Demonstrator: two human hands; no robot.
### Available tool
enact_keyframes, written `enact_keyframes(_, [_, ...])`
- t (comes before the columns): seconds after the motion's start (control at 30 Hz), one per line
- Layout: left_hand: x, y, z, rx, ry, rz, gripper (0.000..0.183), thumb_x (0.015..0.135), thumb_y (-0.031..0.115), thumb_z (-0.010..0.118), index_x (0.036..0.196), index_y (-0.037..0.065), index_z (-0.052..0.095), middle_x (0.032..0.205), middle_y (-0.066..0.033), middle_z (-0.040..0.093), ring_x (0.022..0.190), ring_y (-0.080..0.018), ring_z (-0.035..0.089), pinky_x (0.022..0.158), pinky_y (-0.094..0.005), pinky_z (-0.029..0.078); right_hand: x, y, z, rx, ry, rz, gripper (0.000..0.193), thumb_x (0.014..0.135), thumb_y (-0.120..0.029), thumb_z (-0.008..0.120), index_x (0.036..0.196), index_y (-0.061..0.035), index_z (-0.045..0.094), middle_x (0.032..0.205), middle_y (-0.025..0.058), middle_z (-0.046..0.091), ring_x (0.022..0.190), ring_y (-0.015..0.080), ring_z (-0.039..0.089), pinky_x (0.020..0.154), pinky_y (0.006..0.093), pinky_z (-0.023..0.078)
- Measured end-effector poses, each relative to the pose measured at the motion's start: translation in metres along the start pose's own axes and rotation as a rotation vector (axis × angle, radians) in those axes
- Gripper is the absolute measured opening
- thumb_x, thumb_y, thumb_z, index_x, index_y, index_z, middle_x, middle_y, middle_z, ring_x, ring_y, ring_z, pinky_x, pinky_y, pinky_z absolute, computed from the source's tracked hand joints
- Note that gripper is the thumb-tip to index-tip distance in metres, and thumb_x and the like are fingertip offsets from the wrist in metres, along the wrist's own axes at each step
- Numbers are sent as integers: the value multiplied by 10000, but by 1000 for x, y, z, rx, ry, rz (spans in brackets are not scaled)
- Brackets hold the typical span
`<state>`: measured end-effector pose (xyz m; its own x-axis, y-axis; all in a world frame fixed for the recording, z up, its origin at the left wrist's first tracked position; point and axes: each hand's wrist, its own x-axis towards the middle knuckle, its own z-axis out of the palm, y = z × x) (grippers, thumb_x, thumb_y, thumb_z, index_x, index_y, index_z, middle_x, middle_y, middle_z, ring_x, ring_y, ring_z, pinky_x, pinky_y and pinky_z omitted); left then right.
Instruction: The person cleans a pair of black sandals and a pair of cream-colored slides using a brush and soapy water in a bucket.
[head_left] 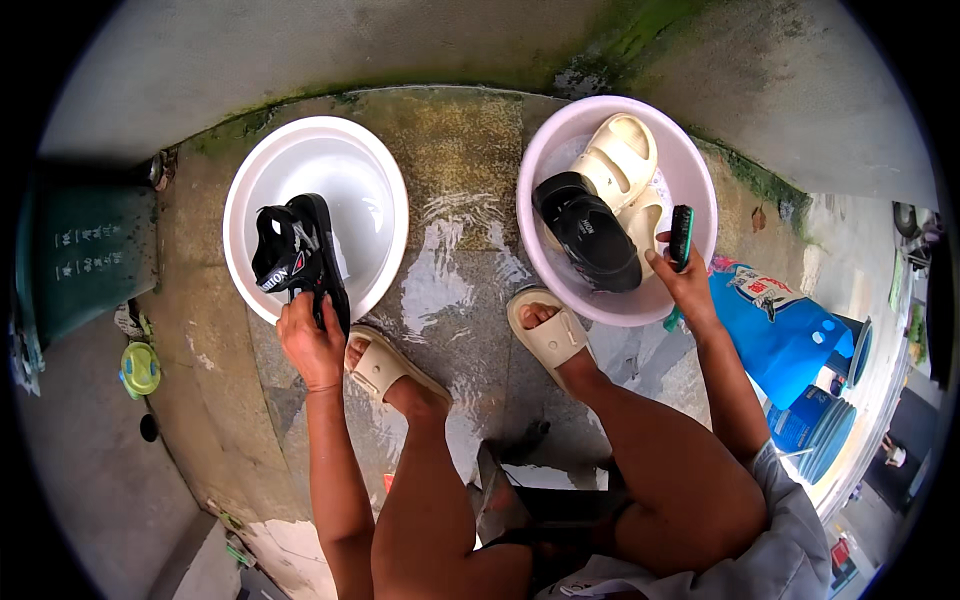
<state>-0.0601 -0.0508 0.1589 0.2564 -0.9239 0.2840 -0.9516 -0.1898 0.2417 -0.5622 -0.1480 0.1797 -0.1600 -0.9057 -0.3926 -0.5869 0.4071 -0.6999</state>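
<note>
In the left half of the frame, a black sandal (322, 235) lies over a white basin (233, 215), its far end above the basin's middle and its near end across the lower rim. The left hand (312, 335) is closed on that near end, so most of the sandal reaches up the picture beyond the fingers. It looks tipped on its side — thick dark sole toward the right, straps toward the left, with white lettering and a small red mark.

Right of centre stands a lilac basin (706, 185) with cream slippers (622, 155) and a black slipper (590, 240) inside. By its right rim, the right hand (690, 288) holds a brush (681, 238) in a narrow grip; the brush head sticks up past the fingers — green-backed, with dense dark bristles. Farther right, a blue bag (765, 335) stands near that forearm.
</note>
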Motion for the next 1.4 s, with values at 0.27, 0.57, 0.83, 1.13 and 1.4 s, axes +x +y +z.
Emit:
enact_keyframes(0.27, [30, 7, 27, 128, -268, 47, 419, 817, 199, 743, 1173, 20, 615, 1072, -154, 640, 1007, -339, 586, 966, -467, 422, 21, -14, 29, 39, -308, -27, 574, 824, -238, 800, 1241, 36, 515, 903, 75, 639, 808, 144, 602, 739, 286, 499])
enact_keyframes(0.57, [-7, 49, 50, 95, -372, 173, 681, 811, 234, 754, 1406, 57, 474, 1277, -179, 572, 1251, -361, 492, 1156, -512, 283, -11, -63, 25, 313, -204, -72, 441, 872, -40, 530, 1311, -20, 499, 903, 53, 620, 704, 99, 536, 604, 255, 439])
enact_keyframes(0.83, [-18, 68, 52, 119, -415, 221, 246, 828, 44, 601, 1063, -15, 641, 1072, -180, 648, 1166, -431, 521, 1095, -526, 352, -41, -187, 100, 821, -637, 92, 417, 926, -42, 499, 1320, -32, 365, 877, 32, 572, 604, 52, 474, 493, 211, 372])
enact_keyframes(1.13, [-56, 89, 58, -52, -437, 354, 285, 698, 7, 610, 982, 14, 635, 1021, -167, 622, 1140, -395, 549, 1035, -509, 412, 4, -127, 115, 198, -163, -346, 268, 871, -119, 665, 1010, 29, 491, 878, 260, 580, 723, 372, 607, 676, 461, 482])
enact_keyframes(1.4, [-30, 103, 14, -311, -523, 70, 222, 837, 96, 690, 1056, 66, 677, 1016, -112, 680, 970, -347, 661, 826, -420, 548, 56, -4, 90, -94, 163, -22, 772, 669, -359, 911, 1103, 12, 391, 948, 254, 577, 832, 406, 619, 776, 471, 513])
